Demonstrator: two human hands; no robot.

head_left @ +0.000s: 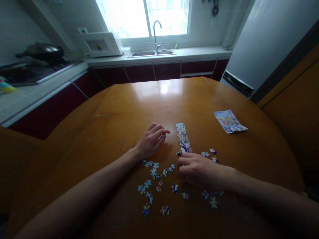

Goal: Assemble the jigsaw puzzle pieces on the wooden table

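A narrow joined strip of jigsaw puzzle (183,135) lies on the wooden table in front of me. At its near end, my right hand (195,167) is closed, fingers curled together, with a dark puzzle piece (178,154) at the fingertips. The hand covers whatever lies beneath it. Left of the strip hovers my left hand (152,139), fingers loosely stretched and apart, holding nothing. Several loose puzzle pieces (147,184) are scattered nearer to me, between and below both forearms. Others, such as a pale piece (205,154), lie just beyond my right hand.
A creased picture sheet (230,121) rests on the right side of the table (139,106). Beyond the table are a counter with a sink (142,53), a white microwave (101,44) and a pan (45,51) on the stove. A fridge (271,43) stands at right.
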